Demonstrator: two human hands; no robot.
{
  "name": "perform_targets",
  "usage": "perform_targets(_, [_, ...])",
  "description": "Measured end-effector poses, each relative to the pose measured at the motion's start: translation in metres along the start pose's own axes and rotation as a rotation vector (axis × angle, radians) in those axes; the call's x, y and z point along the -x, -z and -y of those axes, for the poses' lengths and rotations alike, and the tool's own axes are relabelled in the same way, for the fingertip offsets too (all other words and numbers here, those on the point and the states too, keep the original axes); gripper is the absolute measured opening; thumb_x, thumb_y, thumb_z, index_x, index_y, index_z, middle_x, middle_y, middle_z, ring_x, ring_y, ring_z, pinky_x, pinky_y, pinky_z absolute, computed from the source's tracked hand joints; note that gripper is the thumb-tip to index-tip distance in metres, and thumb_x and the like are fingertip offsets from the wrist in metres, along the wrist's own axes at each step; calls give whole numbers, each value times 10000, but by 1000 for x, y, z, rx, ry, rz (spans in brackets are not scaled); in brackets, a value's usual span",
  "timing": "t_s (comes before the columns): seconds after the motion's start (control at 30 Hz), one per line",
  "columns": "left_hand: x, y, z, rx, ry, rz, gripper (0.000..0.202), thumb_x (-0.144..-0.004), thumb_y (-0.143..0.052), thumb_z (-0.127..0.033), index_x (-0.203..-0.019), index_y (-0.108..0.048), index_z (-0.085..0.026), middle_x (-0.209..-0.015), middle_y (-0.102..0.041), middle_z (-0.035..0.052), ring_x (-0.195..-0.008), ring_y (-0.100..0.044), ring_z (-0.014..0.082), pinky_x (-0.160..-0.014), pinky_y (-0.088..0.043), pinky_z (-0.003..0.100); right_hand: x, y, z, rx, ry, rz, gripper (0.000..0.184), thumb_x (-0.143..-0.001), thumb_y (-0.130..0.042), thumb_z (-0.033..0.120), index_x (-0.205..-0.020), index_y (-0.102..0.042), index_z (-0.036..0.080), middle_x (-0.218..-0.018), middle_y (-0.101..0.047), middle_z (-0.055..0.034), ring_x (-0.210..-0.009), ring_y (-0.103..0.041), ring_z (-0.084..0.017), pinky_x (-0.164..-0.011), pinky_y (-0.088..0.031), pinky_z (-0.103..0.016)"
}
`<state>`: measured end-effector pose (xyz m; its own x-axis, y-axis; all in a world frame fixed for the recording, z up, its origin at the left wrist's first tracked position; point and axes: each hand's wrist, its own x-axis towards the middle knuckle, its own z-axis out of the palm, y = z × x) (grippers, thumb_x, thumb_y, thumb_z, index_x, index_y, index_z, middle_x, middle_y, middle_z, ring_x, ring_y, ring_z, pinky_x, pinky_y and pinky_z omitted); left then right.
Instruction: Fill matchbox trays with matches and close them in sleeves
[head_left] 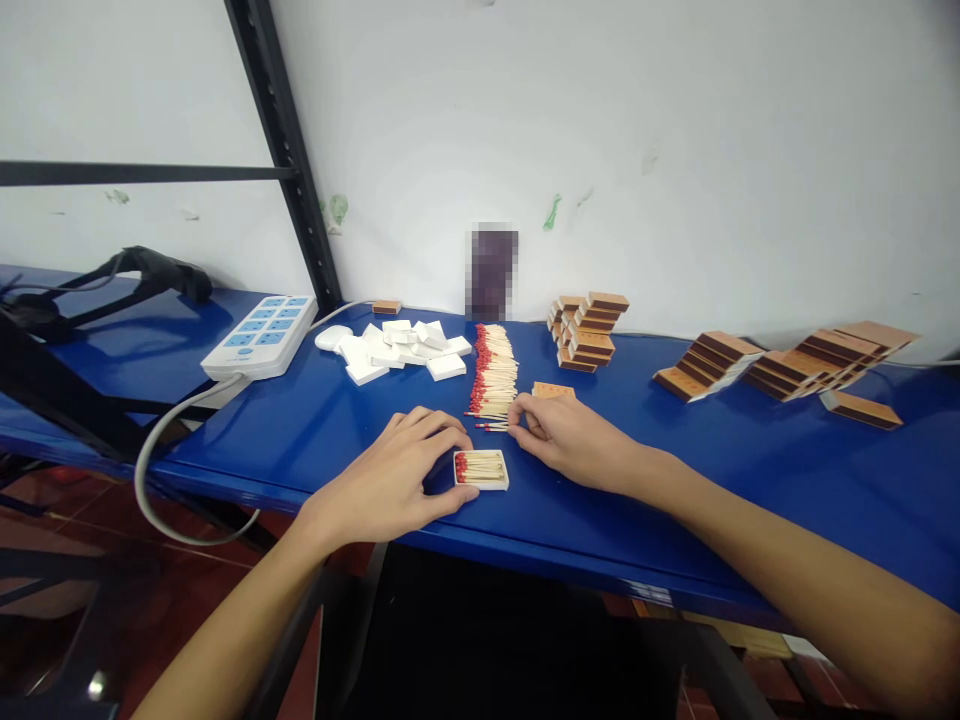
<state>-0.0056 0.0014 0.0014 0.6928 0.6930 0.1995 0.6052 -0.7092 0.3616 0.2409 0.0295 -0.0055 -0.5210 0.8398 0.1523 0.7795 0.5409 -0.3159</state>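
My left hand (409, 470) steadies a small white matchbox tray (491, 486) at its left end, thumb at the near corner and index finger at the far one. Red-headed matches (480, 466) lie in the tray, heads to the left. With thumb and fingers pinched, my right hand (551, 430) is on the tail ends of a few loose matches (491, 427). They lie at the near end of a long row of matches (495, 365), also with heads left. Partly behind my right hand is an orange matchbox sleeve (553, 390).
White tray pieces (405, 350) are heaped left of the match row. Matchbox stacks stand at the back (589, 335) and right (709, 365), (829, 360). A white power strip (259, 338) with a grey cable is at left, beside a black rack post (289, 150).
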Motion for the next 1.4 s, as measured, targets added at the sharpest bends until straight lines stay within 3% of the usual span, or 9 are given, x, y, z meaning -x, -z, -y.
perform_targets(0.2, [0,0,0,-1,-1,-5,272,-909,-561,-450,-1074,-599,-237,-1209,-583,50,-1107,-496,260,-982,-372,432,-1,1,0,9,22,8,113,-944,-423,257,-908,-516,204,-689,-567,5,-598,-485,-143,-559,-320,-267])
perform_targets(0.53, [1,0,0,-10,4,8,277,-916,-555,-464,-1082,-583,-244,-1227,-573,35,-1119,-490,252,-983,-357,422,2,10,10,18,36,57,173,-939,-425,247,-792,-505,202,-690,-558,1,-613,-467,-135,-573,-324,-263])
perform_targets(1.07, [1,-1,1,-19,-4,0,273,-916,-557,-461,-1072,-588,-239,-1218,-576,30,-1115,-492,249,-984,-357,420,5,12,11,45,-21,164,175,-965,-385,312,-875,-496,211,-764,-580,-17,-632,-491,-145,-570,-328,-260])
perform_targets(1.4, [0,-1,1,-16,-9,-3,287,-920,-545,-468,-1076,-591,-232,-1221,-576,47,-1110,-491,257,-985,-362,426,8,8,15,194,21,142,171,-997,-339,255,-918,-477,191,-812,-608,-51,-705,-558,-173,-611,-348,-278])
